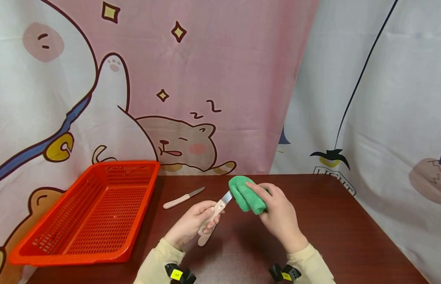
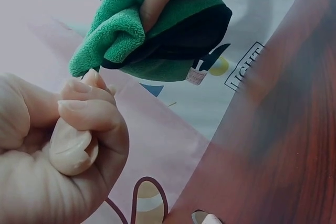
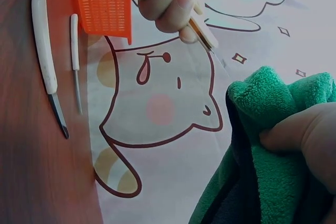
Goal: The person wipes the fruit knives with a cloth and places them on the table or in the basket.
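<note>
My left hand [image 1: 195, 221] grips a folding knife [image 1: 218, 207] by its pale handle, the blade out and pointing up to the right. A folded green cloth [image 1: 246, 195] is in my right hand [image 1: 278, 215], pinched between thumb and fingers. It covers the end of the blade in the head view. The cloth's dark underside shows in the left wrist view, with a small label at its edge. On the table lie two more pale-handled knives: one knife [image 1: 179, 201] beyond my left hand, and another knife [image 3: 46, 51], partly hidden under that hand in the head view.
A red plastic basket [image 1: 126, 236] with slotted sides stands at the left of the dark brown table [image 1: 334, 232]. Behind the table hangs a printed curtain [image 1: 238, 79] with cartoon animals; it continues along the right side.
</note>
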`<state>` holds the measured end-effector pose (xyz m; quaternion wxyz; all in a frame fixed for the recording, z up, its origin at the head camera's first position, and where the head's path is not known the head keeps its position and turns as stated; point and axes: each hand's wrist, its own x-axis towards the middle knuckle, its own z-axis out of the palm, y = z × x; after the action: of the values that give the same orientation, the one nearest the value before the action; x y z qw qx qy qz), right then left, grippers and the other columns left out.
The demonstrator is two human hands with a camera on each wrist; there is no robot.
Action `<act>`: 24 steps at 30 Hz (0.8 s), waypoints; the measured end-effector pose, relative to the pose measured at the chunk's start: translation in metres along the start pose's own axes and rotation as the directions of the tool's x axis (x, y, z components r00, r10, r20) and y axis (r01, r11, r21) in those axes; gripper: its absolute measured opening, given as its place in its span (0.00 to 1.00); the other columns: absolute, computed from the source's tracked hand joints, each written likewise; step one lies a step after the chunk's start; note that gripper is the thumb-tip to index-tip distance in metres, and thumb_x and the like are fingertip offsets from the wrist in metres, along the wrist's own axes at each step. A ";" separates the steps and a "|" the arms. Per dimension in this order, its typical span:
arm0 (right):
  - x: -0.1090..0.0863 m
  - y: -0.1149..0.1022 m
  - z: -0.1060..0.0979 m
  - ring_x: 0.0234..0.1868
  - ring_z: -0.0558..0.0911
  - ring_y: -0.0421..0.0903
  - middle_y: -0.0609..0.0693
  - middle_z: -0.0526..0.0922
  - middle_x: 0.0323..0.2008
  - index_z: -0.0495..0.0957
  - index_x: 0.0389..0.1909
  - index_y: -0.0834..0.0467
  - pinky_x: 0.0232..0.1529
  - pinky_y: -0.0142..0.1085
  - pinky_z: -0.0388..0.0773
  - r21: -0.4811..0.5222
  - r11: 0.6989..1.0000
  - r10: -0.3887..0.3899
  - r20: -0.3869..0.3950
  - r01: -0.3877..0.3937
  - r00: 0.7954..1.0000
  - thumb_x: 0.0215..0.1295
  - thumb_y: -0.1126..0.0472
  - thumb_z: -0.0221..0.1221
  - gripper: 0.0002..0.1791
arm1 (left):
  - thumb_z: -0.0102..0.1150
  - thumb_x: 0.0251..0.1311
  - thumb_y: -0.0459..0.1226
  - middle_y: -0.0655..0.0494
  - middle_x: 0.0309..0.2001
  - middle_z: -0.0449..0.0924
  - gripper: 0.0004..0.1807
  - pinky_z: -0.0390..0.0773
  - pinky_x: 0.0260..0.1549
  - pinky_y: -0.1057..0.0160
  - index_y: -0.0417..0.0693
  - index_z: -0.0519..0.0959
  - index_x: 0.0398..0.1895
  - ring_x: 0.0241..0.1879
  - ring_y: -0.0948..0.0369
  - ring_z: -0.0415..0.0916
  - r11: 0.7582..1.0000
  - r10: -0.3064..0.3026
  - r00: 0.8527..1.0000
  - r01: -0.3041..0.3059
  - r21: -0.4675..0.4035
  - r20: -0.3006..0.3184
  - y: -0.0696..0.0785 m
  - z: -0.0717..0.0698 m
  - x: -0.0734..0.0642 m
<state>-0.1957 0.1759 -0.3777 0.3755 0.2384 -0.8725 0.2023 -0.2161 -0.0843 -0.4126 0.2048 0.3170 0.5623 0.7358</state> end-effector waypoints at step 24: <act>0.001 0.018 -0.013 0.47 0.78 0.56 0.55 0.79 0.47 0.77 0.62 0.48 0.31 0.49 0.79 -0.030 0.997 0.073 -0.048 -0.075 0.996 0.41 0.79 0.69 0.43 | 0.39 0.76 0.31 0.56 0.28 0.71 0.10 0.63 0.15 0.75 0.38 0.72 0.47 0.21 0.68 0.65 0.998 -0.051 0.996 0.053 0.027 -0.074 0.007 -0.004 -0.003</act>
<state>-0.1993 0.1975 -0.3717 0.3917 0.1952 -0.8748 0.2077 -0.2165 -0.0910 -0.4071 0.1986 0.2781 0.5882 0.7329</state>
